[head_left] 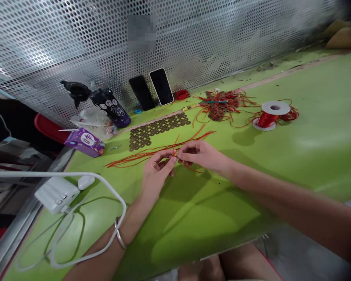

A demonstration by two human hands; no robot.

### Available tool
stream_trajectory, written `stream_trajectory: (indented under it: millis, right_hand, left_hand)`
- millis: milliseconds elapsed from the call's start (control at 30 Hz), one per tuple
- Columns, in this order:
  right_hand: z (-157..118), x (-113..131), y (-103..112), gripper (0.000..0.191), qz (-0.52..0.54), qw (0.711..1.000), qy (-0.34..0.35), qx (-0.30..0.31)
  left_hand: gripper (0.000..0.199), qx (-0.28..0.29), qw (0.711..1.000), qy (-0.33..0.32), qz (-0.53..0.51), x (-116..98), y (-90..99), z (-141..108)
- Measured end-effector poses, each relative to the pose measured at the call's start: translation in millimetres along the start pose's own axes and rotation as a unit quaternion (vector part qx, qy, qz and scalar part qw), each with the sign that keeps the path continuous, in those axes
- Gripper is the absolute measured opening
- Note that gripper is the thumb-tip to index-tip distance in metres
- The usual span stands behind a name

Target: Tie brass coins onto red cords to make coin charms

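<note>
Room rightward, clutter ahead and leftward
Between the spool (266, 120) and right forearm (269, 191), the green table (304, 164) leaves a broad path; red cords (160, 148) and brown discs (159, 128) obstruct forward reach, while a white cable (76, 174) crosses in front of the left forearm (134, 218).

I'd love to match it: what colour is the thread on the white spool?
The thread is red, best seen in the head view.

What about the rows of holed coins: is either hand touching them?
No, the left hand and right hand meet at a red cord, apart from the holed coins.
</note>
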State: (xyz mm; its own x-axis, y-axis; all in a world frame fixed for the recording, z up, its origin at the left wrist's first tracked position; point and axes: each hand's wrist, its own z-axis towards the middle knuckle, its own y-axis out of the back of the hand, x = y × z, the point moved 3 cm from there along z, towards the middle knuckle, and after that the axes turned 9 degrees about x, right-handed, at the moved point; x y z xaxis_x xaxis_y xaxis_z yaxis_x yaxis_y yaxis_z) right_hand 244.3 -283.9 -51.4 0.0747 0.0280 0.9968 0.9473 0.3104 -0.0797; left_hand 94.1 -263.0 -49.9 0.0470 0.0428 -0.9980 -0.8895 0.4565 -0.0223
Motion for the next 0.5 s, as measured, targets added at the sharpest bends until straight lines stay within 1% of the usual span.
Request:
stream_trajectory:
  millis: [100,200,367,500]
  right_hand:
    - [0.8,-0.9,-0.4,0.008,0.047,0.999,0.005,0.004]
    - [2.1,-2.9,-0.1,0.007,0.071,0.997,-0.001,0.005]
    - [2.7,-5.1,0.1,0.011,0.062,0.998,-0.010,0.011]
    - [2.7,-6.9,0.0,0.011,0.046,0.999,-0.013,0.010]
  left_hand:
    - [0.024,-0.003,1.000,-0.004,-0.013,-0.7,-0.4,0.5]
    - [0.022,0.001,1.000,-0.004,-0.008,0.0,-0.3,-0.1]
    - [0.017,0.001,1.000,-0.004,0.016,2.0,-0.2,-2.5]
    - [0.017,-0.015,1.000,-0.010,0.023,1.9,1.3,-2.4]
